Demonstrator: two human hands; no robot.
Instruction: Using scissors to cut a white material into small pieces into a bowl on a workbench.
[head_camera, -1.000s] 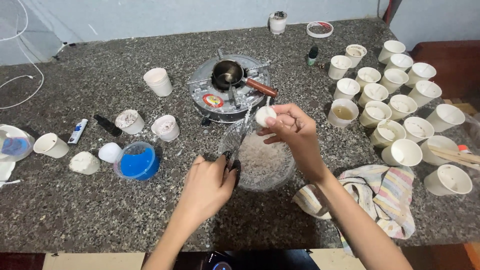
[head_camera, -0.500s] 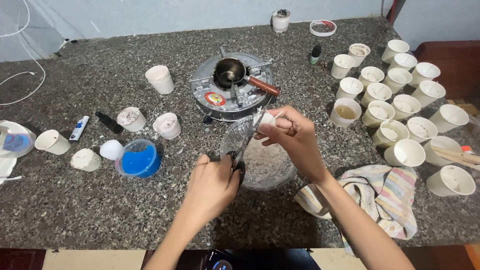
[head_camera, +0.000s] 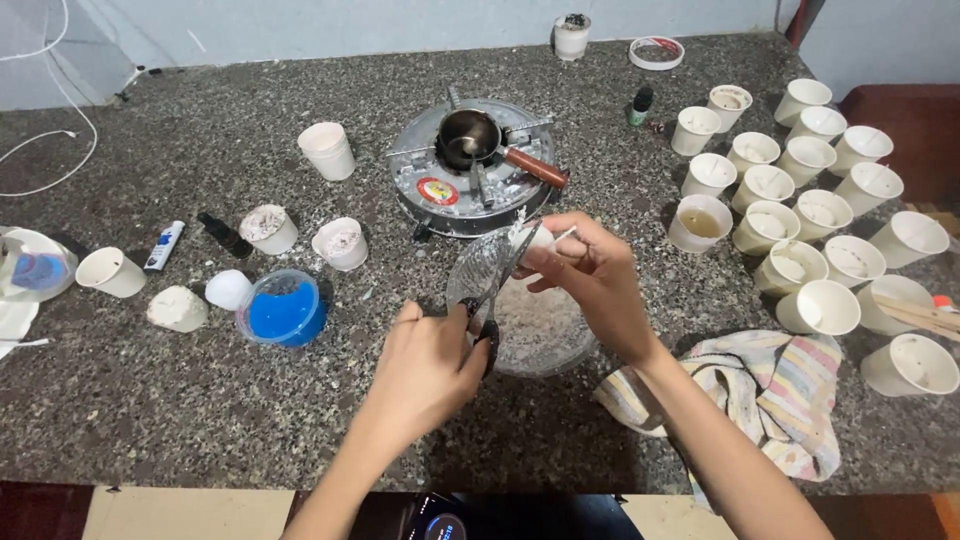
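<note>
Frame centre: left hand (head_camera: 425, 365) grips black-handled scissors (head_camera: 497, 295), blades at a small white paper cup (head_camera: 535, 238) clasped by right hand (head_camera: 590, 280), above clear glass bowl (head_camera: 535, 335) of white flakes.

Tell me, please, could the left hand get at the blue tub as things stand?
Probably not straight away: the left hand grips scissors, though the blue tub sits close beside it with nothing between.

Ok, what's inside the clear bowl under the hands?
The clear bowl holds pale white shavings or flakes. The left hand and scissors cover its near-left part.
</note>
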